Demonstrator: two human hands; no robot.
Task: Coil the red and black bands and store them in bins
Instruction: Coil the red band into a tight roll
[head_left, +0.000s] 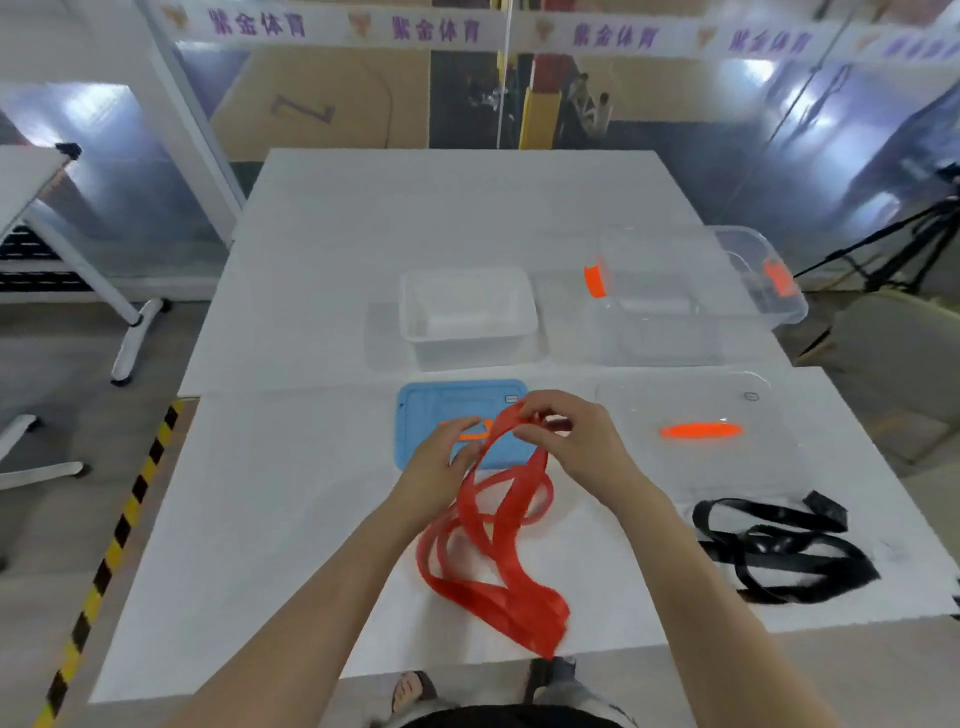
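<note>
While pinched by both hands, red band (493, 545) hangs tangled.

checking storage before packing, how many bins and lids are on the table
4: a small white bin at centre back, a larger clear bin to its right, a blue lid beneath the hands, and a clear lid right of it. None appear hidden.

Head view — looking down, close over table (311, 519).

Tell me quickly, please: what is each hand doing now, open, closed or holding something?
Left hand: closed on the red band, gripping near its top end.
Right hand: closed on the same red band, pinching its top end.
</note>
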